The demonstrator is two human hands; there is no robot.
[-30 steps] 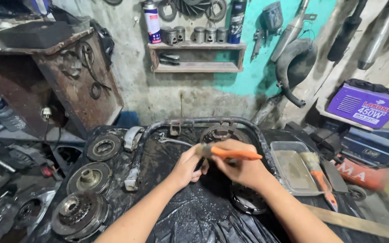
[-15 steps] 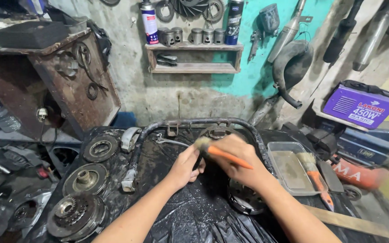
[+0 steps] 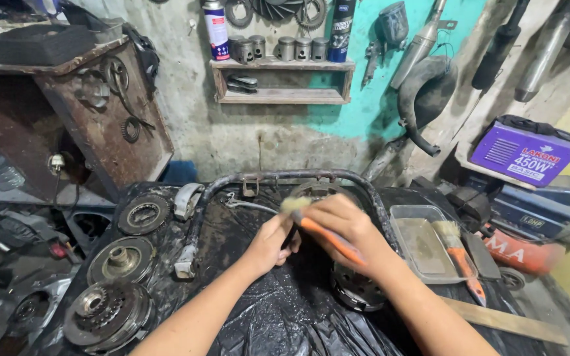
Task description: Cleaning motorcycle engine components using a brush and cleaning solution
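Observation:
My right hand [image 3: 344,227] grips an orange-handled paintbrush [image 3: 318,231], its pale bristles pointing up and left over a small dark part. My left hand [image 3: 268,244] holds that dark part [image 3: 289,236], which is mostly hidden between both hands. Both hands hover above black plastic sheeting [image 3: 278,310] laid inside a bent metal tube frame [image 3: 285,177]. A round greasy engine part [image 3: 357,290] lies just below my right wrist.
Three round clutch parts [image 3: 121,260] lie at the left on the sheet. A clear tray [image 3: 423,244] with murky liquid and a second orange brush [image 3: 460,254] stands at the right. A wooden wall shelf [image 3: 282,79] holds pistons and spray cans. A purple box [image 3: 526,155] sits far right.
The brush handle has tilted from level to slanting down-right, with the bristles swept toward the upper left. Both hands stay together over the same spot.

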